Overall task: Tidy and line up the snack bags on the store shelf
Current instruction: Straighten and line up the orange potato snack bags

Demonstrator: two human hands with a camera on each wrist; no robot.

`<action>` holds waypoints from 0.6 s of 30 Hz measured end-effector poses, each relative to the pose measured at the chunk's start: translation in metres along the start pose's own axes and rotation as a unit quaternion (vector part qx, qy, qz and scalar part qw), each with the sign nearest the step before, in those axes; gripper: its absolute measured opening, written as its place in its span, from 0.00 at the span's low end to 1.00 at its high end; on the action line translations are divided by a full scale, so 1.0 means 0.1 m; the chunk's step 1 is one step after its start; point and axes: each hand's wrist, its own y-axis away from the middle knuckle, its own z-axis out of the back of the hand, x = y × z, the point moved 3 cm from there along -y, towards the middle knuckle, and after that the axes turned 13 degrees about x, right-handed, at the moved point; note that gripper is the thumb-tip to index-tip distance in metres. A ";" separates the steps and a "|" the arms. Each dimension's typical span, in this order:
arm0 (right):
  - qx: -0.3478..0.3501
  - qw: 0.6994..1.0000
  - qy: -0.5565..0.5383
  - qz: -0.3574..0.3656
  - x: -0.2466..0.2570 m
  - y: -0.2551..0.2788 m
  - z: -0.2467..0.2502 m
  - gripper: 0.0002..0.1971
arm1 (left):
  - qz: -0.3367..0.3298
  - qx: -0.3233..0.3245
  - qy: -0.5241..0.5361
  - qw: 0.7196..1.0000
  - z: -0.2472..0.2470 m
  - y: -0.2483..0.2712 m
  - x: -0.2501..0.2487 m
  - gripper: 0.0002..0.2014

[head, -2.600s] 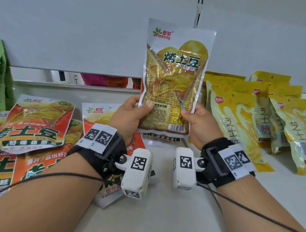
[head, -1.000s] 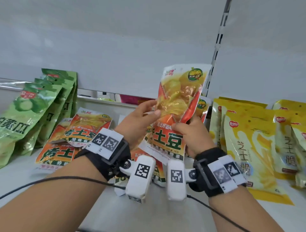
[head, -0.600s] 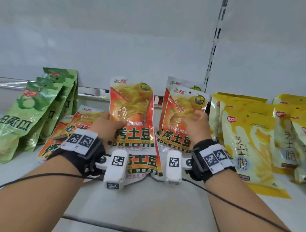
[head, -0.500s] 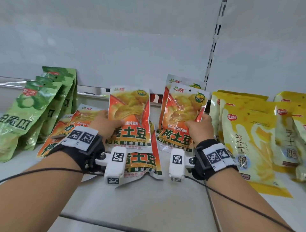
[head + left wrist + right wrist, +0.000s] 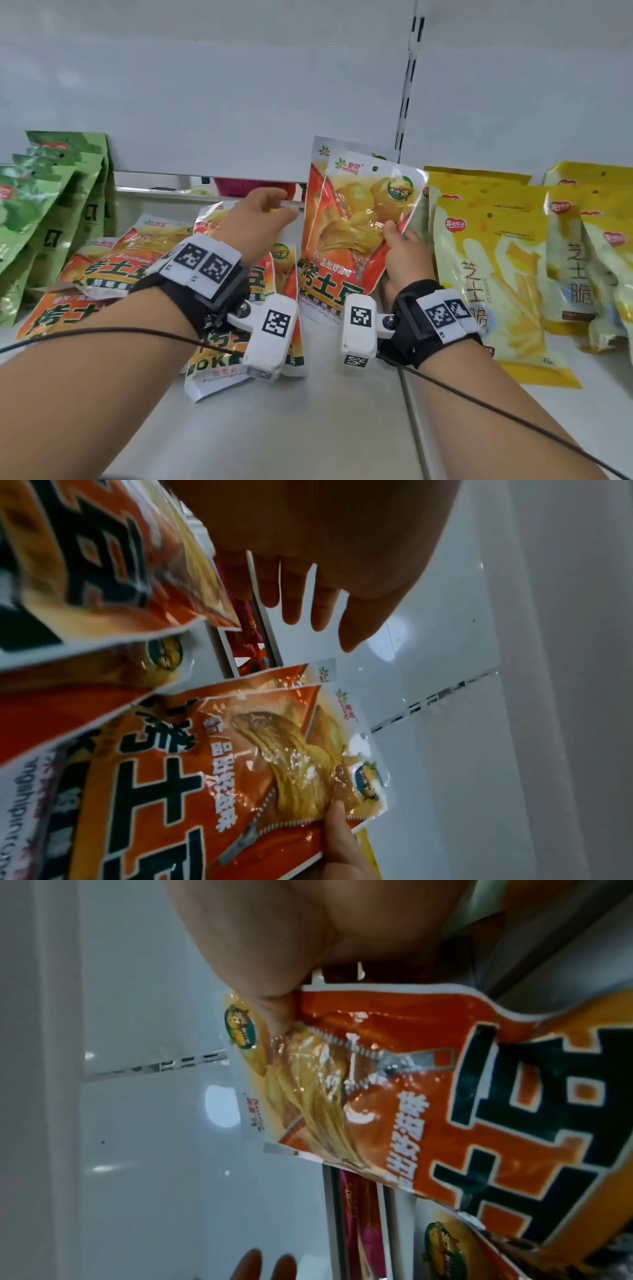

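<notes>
- An orange foil snack bag with a clear window showing yellow potato slices stands upright on the white shelf board, near the shelf's centre; its top tilts a little to the right.
- The right hand grips this bag at its right edge, thumb on the front face and the other fingers behind it; in the right wrist view the thumb presses the foil beside the printed zipper.
- A second orange bag of the same print stands directly behind the first, touching it, with only its top and left edge visible.
- The left hand hovers just left of the held bag, fingers loosely spread and holding nothing; the left wrist view shows the fingers extended against the white back panel.
- Under and left of the left forearm, several more orange bags lie flat and overlapping on the shelf, unaligned.
- At far left a row of green snack bags stands leaning back, one behind another.
- To the right of the held bag, yellow snack bags stand in rows, the nearest just beside the right hand.
- A slotted metal upright runs vertically up the back panel behind the orange pair.
- Each wrist carries a black strap with white marker tags and a white camera block.
</notes>
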 end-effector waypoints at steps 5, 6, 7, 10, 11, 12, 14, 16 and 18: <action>0.038 0.994 -0.090 0.046 0.05 0.02 0.01 0.18 | 0.006 0.040 0.057 0.998 -0.25 -0.11 -0.16 0.36; 0.050 0.991 -0.117 0.049 0.05 0.02 0.01 0.19 | 0.009 0.054 0.083 0.995 -0.29 -0.14 -0.17 0.32; 0.060 0.986 -0.145 0.054 0.05 0.01 0.02 0.16 | 0.006 0.065 0.117 0.991 -0.32 -0.15 -0.18 0.24; 0.084 0.975 -0.192 0.072 0.04 0.01 0.07 0.08 | -0.005 0.046 0.203 0.978 -0.36 -0.21 -0.15 0.10; 0.093 0.973 -0.197 0.077 0.04 0.02 0.08 0.07 | -0.004 0.033 0.220 0.975 -0.37 -0.22 -0.13 0.12; 0.105 0.973 -0.191 0.080 0.04 0.02 0.09 0.05 | -0.007 0.019 0.240 0.971 -0.36 -0.24 -0.11 0.13; 0.129 0.980 -0.135 0.065 -0.01 0.03 0.08 0.03 | -0.009 -0.003 0.282 0.959 -0.34 -0.26 -0.08 0.13; 0.139 0.988 -0.063 0.038 -0.08 0.03 0.06 0.03 | -0.010 -0.008 0.310 0.951 -0.32 -0.26 -0.04 0.13; 0.129 0.990 -0.031 0.039 -0.11 0.03 0.05 0.05 | -0.014 0.002 0.319 0.948 -0.31 -0.25 -0.01 0.11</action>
